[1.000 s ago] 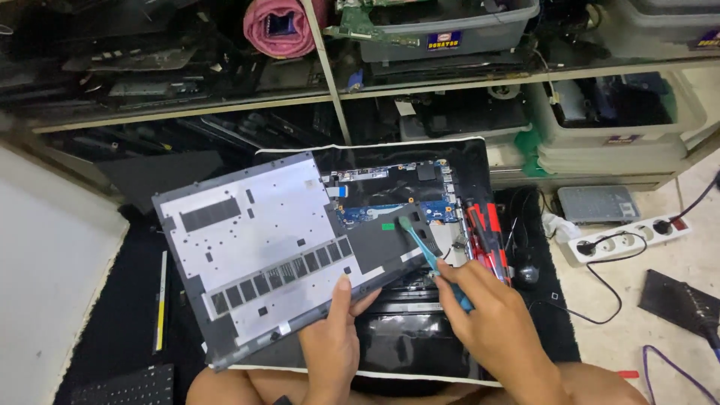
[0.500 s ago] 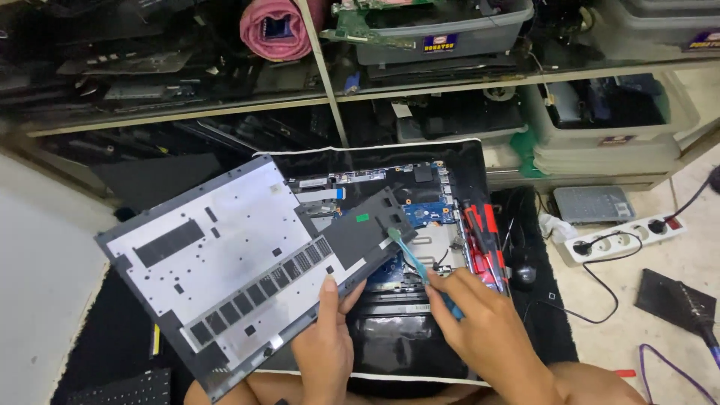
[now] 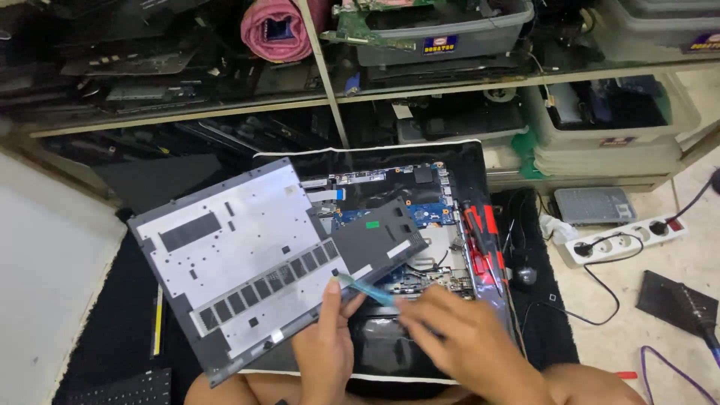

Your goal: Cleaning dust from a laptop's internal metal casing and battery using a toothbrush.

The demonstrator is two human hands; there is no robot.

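Cluttered shelves are looming beyond both hands.
Left hand [image 3: 324, 352] is gripping the stiff, light bottom cover [image 3: 259, 259] by its edge; right hand [image 3: 457, 337] is pinching a blue pry tool [image 3: 367, 289].

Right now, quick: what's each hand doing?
Left hand: closed on the grey metal laptop bottom cover, thumb on top.
Right hand: blurred, holding the thin blue plastic pry tool.

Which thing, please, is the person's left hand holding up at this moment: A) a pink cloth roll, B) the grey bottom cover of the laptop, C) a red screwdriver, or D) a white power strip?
B: the left hand grips the lower edge of the grey cover, tilted above the open laptop.
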